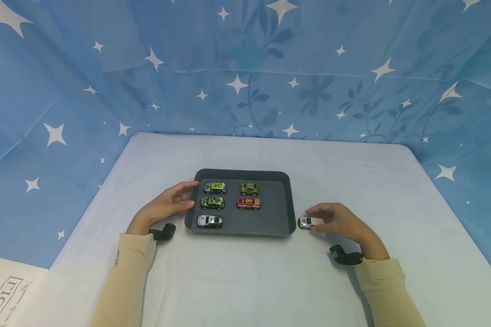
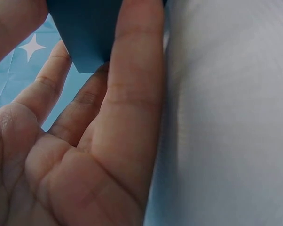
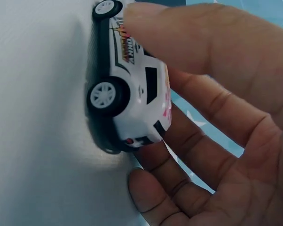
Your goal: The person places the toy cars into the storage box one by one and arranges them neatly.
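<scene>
A dark grey rectangular tray lies on the white-covered table with several small toy cars on it. My left hand is at the tray's left side, its fingers fairly straight and touching the rim. In the left wrist view, the tray's wall shows among the fingers. Just right of the tray, my right hand pinches a white toy car between thumb and fingers. Its wheels are at the tabletop, and printed graphics mark its side. Part of it is covered by the thumb.
At the tray's left stand a blue-green car, a green camouflage car and a silver car. A second column has an olive car and a red car. A blue star-patterned cloth hangs behind.
</scene>
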`<state>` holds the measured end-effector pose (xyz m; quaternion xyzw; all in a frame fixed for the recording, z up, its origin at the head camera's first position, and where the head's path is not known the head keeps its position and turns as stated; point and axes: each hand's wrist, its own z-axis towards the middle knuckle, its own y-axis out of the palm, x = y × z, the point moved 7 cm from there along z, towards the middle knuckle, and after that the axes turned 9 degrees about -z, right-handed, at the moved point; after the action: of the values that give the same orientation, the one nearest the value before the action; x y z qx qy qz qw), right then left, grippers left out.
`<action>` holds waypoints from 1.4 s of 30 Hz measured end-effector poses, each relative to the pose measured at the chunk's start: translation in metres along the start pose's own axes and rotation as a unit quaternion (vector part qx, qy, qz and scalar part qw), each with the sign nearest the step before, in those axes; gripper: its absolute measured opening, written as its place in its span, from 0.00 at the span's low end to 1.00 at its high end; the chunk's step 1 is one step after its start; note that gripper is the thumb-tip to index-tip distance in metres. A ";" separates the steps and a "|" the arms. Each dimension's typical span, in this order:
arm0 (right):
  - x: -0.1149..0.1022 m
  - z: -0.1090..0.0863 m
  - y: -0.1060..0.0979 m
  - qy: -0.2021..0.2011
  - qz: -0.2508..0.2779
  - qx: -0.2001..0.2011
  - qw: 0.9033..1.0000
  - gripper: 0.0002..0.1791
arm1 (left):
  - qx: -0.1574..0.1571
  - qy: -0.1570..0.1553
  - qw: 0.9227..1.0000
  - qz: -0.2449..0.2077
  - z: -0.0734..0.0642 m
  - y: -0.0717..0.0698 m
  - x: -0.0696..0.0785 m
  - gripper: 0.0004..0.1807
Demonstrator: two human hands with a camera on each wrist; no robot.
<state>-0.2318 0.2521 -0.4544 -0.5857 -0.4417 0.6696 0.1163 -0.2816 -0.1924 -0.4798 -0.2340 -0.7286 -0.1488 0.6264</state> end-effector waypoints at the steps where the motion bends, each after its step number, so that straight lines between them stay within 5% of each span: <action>1: 0.001 0.000 0.000 0.002 -0.001 0.000 1.000 0.22 | 0.000 0.000 1.000 0.000 0.000 0.000 0.000 0.40; 17: 0.001 -0.002 0.001 0.033 -0.032 0.009 0.999 0.18 | 0.005 0.000 1.000 0.002 0.001 -0.001 0.000 0.40; 33: -0.005 -0.004 -0.007 0.004 -0.029 0.022 0.999 0.19 | 0.004 -0.006 1.000 0.007 0.000 0.001 0.002 0.41; 42: -0.017 -0.005 -0.012 -0.044 -0.022 0.041 0.998 0.18 | 0.001 -0.003 1.000 0.005 0.000 0.002 0.002 0.41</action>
<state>-0.2268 0.2504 -0.4338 -0.5404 -0.4318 0.7093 0.1354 -0.2807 -0.1901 -0.4784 -0.2375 -0.7292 -0.1447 0.6252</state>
